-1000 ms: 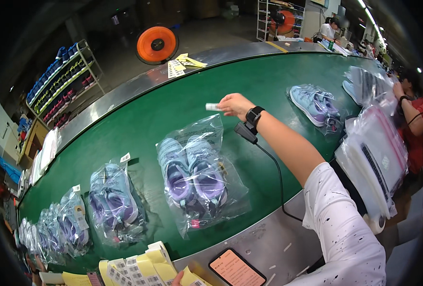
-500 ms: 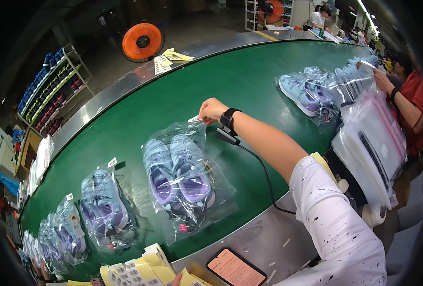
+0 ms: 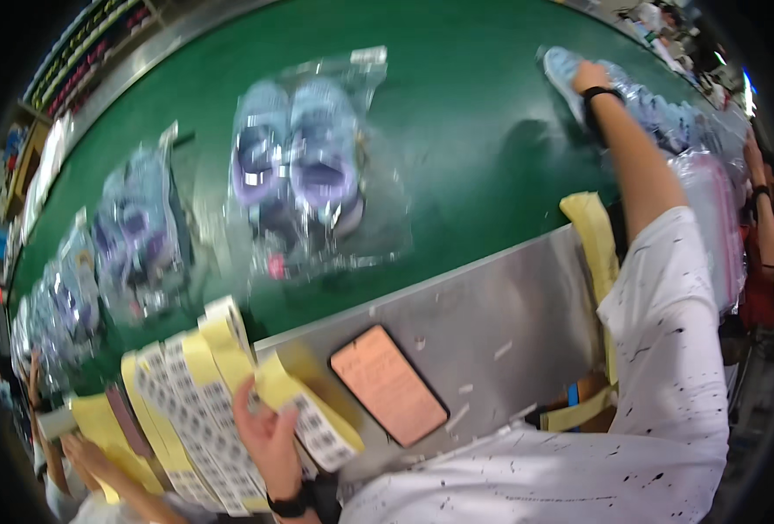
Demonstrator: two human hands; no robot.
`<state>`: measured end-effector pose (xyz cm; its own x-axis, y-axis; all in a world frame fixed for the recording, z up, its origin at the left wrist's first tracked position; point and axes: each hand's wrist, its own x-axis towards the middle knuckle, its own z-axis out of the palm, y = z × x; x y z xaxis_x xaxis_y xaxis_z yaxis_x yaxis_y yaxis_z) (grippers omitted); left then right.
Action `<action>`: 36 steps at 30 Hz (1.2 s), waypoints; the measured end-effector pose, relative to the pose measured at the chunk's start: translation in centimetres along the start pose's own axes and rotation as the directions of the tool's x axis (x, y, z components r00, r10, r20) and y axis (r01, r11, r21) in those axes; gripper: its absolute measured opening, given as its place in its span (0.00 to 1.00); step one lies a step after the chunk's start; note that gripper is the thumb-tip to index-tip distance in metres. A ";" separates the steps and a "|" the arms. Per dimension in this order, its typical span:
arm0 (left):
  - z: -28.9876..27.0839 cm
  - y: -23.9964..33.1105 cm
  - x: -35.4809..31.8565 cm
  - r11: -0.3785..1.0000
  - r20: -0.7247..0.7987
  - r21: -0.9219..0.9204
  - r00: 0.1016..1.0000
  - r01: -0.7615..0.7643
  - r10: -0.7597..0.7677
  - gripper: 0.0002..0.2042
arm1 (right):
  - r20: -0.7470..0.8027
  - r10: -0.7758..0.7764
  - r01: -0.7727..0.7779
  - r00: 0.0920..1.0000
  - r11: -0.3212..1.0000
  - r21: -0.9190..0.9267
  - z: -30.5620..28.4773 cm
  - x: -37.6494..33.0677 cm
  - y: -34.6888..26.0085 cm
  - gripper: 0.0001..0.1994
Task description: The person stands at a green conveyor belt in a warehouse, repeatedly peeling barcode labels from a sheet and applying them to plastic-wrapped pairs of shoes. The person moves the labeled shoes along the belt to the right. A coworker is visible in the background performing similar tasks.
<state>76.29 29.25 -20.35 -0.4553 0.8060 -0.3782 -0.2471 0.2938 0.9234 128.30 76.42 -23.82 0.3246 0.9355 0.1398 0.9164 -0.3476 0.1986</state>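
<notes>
My right hand [image 3: 589,77] reaches to the far right, closed on a light-blue shoe in a clear plastic bag [image 3: 564,77]; motion blurs its fingers. My left hand [image 3: 269,432], low and left of centre, has thumb and forefinger at a yellow-backed strip of barcode labels [image 3: 317,432], seemingly pinching it. In front of me on the green belt lies a bagged pair of blue and purple shoes [image 3: 295,148], toes pointing away. A white label [image 3: 368,56] sits at that bag's upper right corner.
More bagged shoes [image 3: 138,223] line the green belt [image 3: 465,166] to the left. A lit phone [image 3: 390,384] rests on the metal ledge [image 3: 509,306], beside label sheets [image 3: 190,393]. A co-worker's hands [image 3: 94,463] are lower left; another person's arm [image 3: 760,192] and stacked plastic bags [image 3: 705,218] are right.
My right hand has left the label at the middle bag's corner and moved right to another bagged shoe. The view has tilted down, bringing my left hand and the label sheets into fuller sight.
</notes>
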 end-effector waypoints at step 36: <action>3.0 5.8 -4.7 0.945 0.239 0.181 0.944 -0.272 0.226 0.26 | -0.706 -0.510 0.636 0.491 -0.344 0.691 -19.9 -44.3 -13.9 0.06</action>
<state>79.56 28.71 -12.97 -0.2813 0.9504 -0.1325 0.0456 0.1512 0.9875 96.54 38.54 -13.43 -0.4732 0.5919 0.6525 0.0536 0.7586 -0.6493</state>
